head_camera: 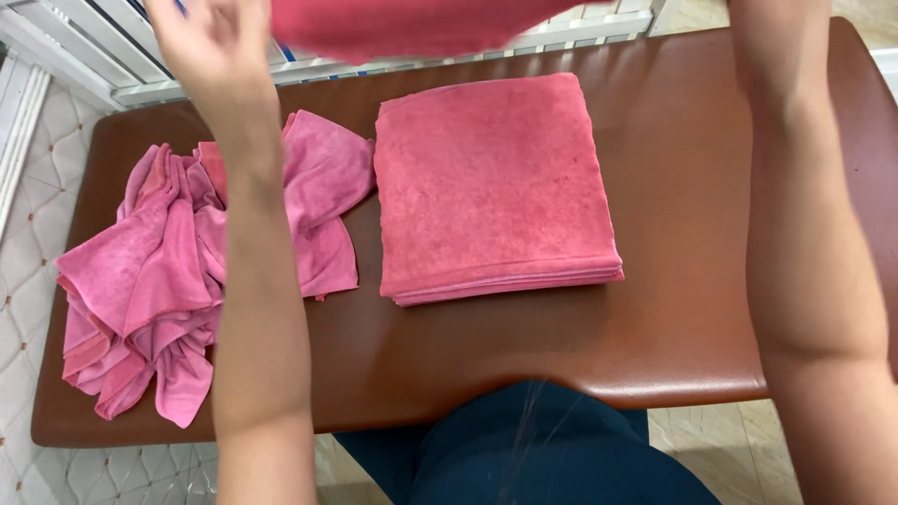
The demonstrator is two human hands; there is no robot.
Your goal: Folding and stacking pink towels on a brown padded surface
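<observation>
My left hand [208, 39] is raised at the top left, blurred, its fingers at the left end of a pink towel [412, 23] held up along the top edge of the view. My right forearm [804, 234] runs up the right side, and its hand is cut off above the frame. Below the raised towel, a neat stack of folded pink towels [491, 187] lies in the middle of the brown padded table [692, 309]. A crumpled heap of pink towels [178, 271] lies at the table's left end, under my left forearm.
A white slatted rail [84, 56] runs behind the table at the top left. Quilted white floor covering [28, 215] shows on the left. My dark blue lap [533, 449] presses against the table's near edge.
</observation>
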